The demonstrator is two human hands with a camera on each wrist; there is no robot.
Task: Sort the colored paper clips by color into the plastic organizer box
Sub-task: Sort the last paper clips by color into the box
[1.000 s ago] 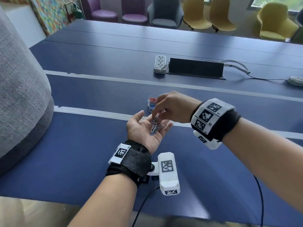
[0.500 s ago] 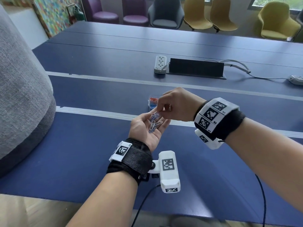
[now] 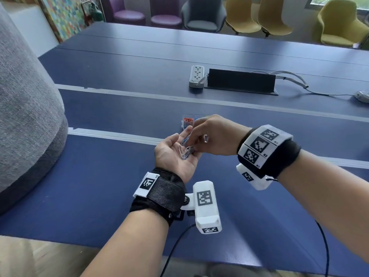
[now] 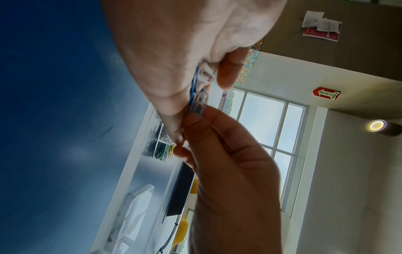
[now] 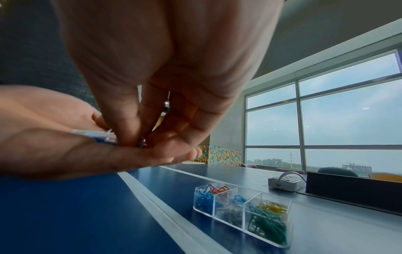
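My left hand (image 3: 178,145) is held palm up above the blue table (image 3: 95,176), and several blue and white paper clips (image 3: 184,151) lie in it. My right hand (image 3: 193,145) reaches in from the right and pinches one paper clip (image 4: 197,107) at the left fingers. The right wrist view shows that pinch (image 5: 139,142) over the clips (image 5: 95,134). The clear organizer box (image 5: 241,211) stands on the table just beyond the hands. Its compartments hold blue, red, clear, green and yellow clips. In the head view the hands hide most of the box (image 3: 187,121).
A white power strip (image 3: 197,75) and a black cable box (image 3: 240,80) lie farther back. A large grey upholstered shape (image 3: 26,116) fills the left side. Chairs line the table's far edge. A clear plastic piece (image 4: 132,214) lies on the table.
Both hands have drifted slightly away from me toward the box. The right fingers stay at the clips in the left palm, picking among them.
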